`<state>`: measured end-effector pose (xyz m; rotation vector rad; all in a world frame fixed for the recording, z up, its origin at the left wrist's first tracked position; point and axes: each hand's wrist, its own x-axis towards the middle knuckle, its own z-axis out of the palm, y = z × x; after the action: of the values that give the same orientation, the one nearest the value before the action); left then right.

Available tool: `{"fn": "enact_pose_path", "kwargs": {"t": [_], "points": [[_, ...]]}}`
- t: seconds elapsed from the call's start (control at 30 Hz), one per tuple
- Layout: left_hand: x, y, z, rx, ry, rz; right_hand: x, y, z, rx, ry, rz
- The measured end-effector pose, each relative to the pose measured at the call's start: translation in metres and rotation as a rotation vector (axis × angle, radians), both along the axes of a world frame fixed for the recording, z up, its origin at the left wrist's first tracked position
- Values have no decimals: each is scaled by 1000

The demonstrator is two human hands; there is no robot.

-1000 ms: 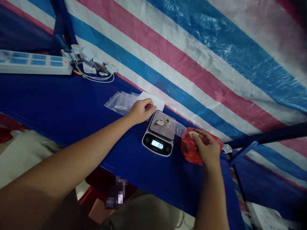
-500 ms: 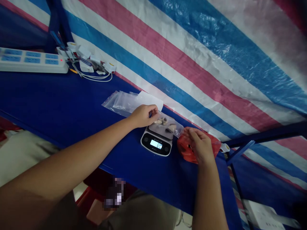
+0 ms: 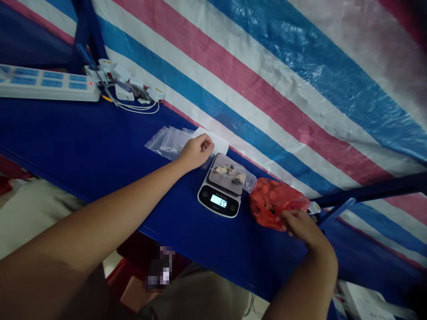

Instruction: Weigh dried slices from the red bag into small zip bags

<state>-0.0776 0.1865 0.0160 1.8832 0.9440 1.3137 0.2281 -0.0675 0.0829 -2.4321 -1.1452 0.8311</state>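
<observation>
Reaching in from lower R, the right hand (image 3: 302, 226) is seen w/ fingers curled narrow onto the lower edge of a crumpled red plastic bag (image 3: 273, 202), which lies just R of a black-and-silver digital kitchen scale (image 3: 218, 200). Whether the bag is gripped or only touched can't be told. The left hand (image 3: 196, 152) is placed just L of the scale, its fingers curled narrow against a white paper sheet (image 3: 215, 139) and a stack of clear plastic bags (image 3: 167, 143); a firm hold can't be confirmed there either.

A clear plastic bag of pale irregular chunks (image 3: 231, 173) is laid on the scale's pan, w/ one corner jutting out on the side toward the red bag. What the chunks are can't be told. The scale's display is lit, but its digits are too small to read reliably. All of these are set on a dark blue tabletop (image 3: 83, 133).

Well beyond the scale, toward the upper L, a white power strip (image 3: 46, 84) is placed beside a cluster of white chargers (image 3: 123, 84) w/ looped white cables (image 3: 136, 108). Behind the scale, a pink, white and blue striped woven tarp (image 3: 267, 75) is hung, crossed on the R by a dark blue metal frame bar (image 3: 373, 189).
</observation>
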Motion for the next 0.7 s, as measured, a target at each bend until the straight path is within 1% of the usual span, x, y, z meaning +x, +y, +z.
{"fn": "enact_pose_path", "kwargs": {"t": [0.07, 0.13, 0.27, 0.37, 0.47, 0.6, 0.7], "points": [[0, 0, -1, -1, 17, -10, 1, 1, -4, 88, -94, 89], [1, 0, -2, 0, 22, -14, -3, 5, -7, 167, -125, 147], [2, 1, -3, -7, 15, -10, -25, 19, -10, 170, -287, 195], [1, 1, -4, -18, 20, -16, -38, 27, -11, 208, -387, 221], [1, 1, -3, -26, 24, -18, -38, 27, -15, 188, -319, 238], [1, 1, -3, -33, 23, -22, -26, 22, -24, 138, -160, 269], [1, 1, -3, -30, 22, -25, -21, 22, -28, 145, -181, 294]]}}
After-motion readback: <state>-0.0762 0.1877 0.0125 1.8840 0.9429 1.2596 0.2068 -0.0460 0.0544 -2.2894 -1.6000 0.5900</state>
